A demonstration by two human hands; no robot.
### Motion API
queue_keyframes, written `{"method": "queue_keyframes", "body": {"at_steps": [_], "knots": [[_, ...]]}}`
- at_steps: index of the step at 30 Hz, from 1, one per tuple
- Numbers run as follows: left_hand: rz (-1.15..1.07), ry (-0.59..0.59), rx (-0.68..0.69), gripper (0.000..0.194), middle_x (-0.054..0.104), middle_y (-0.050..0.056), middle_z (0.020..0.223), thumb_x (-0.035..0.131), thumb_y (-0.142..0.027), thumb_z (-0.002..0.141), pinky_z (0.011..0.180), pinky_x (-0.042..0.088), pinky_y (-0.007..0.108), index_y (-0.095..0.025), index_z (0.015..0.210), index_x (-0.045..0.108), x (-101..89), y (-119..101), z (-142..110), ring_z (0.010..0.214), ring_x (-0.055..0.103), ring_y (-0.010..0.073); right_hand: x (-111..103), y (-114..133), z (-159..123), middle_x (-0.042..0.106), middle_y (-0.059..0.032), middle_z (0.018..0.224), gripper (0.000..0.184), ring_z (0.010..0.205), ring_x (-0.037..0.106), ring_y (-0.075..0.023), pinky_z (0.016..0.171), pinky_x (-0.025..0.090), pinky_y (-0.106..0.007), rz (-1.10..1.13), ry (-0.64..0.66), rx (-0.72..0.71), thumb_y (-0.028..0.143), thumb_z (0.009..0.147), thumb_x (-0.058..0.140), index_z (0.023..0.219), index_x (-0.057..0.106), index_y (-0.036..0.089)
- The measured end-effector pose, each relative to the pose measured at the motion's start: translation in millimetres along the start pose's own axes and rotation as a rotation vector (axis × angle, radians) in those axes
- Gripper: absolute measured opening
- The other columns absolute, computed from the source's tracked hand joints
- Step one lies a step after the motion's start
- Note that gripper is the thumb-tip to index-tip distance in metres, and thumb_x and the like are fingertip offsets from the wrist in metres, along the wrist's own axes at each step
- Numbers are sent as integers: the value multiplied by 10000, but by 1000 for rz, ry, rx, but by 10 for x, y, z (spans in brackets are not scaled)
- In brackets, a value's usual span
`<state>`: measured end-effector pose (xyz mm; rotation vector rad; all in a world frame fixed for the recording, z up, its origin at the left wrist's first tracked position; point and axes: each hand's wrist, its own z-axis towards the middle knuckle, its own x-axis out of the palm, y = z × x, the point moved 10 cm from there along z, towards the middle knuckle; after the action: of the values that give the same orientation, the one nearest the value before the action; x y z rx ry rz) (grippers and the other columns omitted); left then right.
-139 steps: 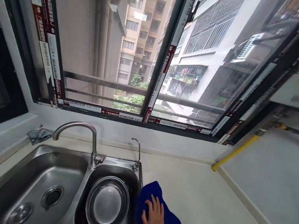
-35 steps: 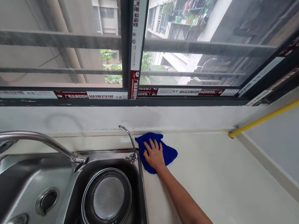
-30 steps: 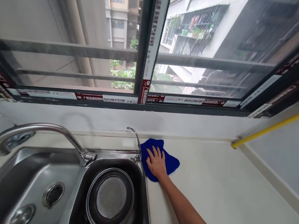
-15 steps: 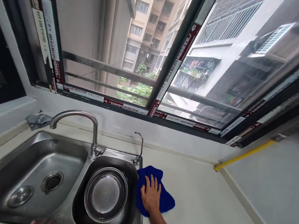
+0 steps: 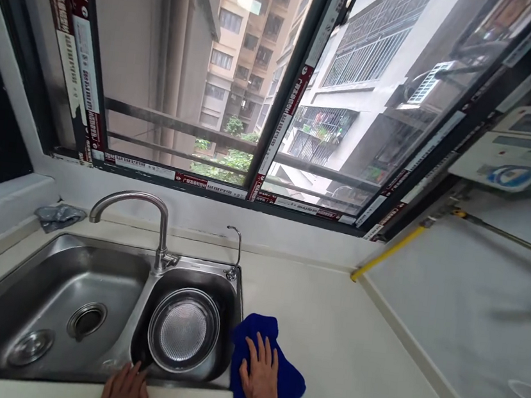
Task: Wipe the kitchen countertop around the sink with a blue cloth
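Observation:
A blue cloth (image 5: 290, 373) lies spread on the pale countertop (image 5: 311, 301), just right of the sink. My right hand (image 5: 260, 376) presses flat on it, fingers stretched and a little apart. At the bottom of the view, my left hand (image 5: 125, 392) rests on the front edge of the sink, its fingertips at the rim and its fingers laid out with nothing in them. The steel double sink (image 5: 139, 319) has a round metal strainer basket (image 5: 184, 331) in its right basin. In the left basin are a drain (image 5: 86, 321) and a loose round drain cover (image 5: 32, 346).
A curved tap (image 5: 163, 232) rises behind the sink, with a thin small tap (image 5: 239, 247) to its right. A grey crumpled bag (image 5: 60, 218) lies in the back left corner. A yellow pipe (image 5: 387, 253) runs down the right wall below a white wall unit (image 5: 517, 156).
My right hand and the cloth have slid toward me along the sink's side. My left hand has come further into view onto the sink's front edge. The view has turned rightward.

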<state>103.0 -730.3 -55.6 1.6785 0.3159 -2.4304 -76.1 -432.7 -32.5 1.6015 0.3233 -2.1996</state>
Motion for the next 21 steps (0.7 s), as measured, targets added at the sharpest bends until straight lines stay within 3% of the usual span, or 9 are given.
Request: {"method": "queue_keyframes", "body": {"at_steps": [8,13,18,21], "knots": [[-141,-2,-56,367,766,81,1207,466,-335,909,985,505,437,-180,1116,726,-289,28,50,1083,699,240,-316,-58,-592,356,-32,1619,527,1494,311,-314,1186,342,-596,87,50,-99,297,965,448,1491,461,332],[-145,68,-37,384,752,91,1231,437,-311,913,995,501,462,-180,1142,717,-277,-6,67,1097,691,252,-495,-166,-803,383,-56,1604,495,1493,315,-307,1189,345,-601,167,103,-220,263,947,473,1440,518,285],[-159,142,-58,422,734,80,1277,411,-337,914,1017,509,458,-176,1171,704,-173,55,66,1146,679,244,-622,-511,-1018,435,-88,1569,406,1499,300,-312,1190,333,-621,242,175,-305,167,847,484,1216,646,217],[-164,130,-55,430,727,79,1293,413,-350,905,1034,495,464,-180,1171,705,-177,58,66,1160,675,249,-687,-844,-1207,433,-104,1569,406,1499,299,-316,1185,339,-623,260,204,-333,168,816,495,1190,648,203]]}}
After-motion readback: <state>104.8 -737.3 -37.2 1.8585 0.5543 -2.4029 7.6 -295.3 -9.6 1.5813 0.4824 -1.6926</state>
